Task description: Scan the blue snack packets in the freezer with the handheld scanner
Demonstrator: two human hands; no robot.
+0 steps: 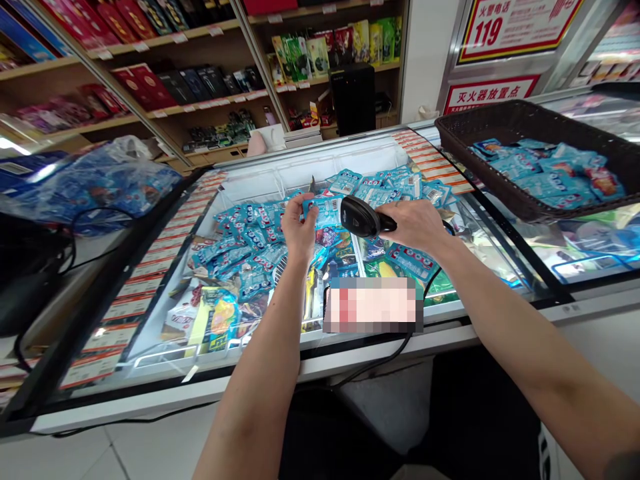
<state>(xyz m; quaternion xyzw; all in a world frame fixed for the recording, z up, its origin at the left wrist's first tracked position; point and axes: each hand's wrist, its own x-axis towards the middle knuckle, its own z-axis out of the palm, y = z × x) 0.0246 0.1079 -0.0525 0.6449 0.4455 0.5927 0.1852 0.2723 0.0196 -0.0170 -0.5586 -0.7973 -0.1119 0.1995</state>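
My left hand (300, 227) pinches the left end of a small blue snack packet (327, 212), whose barcode side faces up. A black handheld barcode scanner (361, 217) is gripped in my right hand (417, 227), its head right beside the packet's right end. Many similar blue packets (257, 230) lie heaped on the glass lid of a chest freezer (165, 373), to the left of and beyond my hands. From the scanner a black cable (433, 283) runs down over the freezer's front edge. A phone-like device (373, 307), its screen blurred out, lies nearer me on the lid.
At the right, a dark brown basket (505, 193) holds more blue packets. A plastic-wrapped bundle of blue packs (100, 180) lies to the left. Behind stand stocked shelves (200, 103) and a black box-like device (353, 100). Price labels (150, 277) line the lid.
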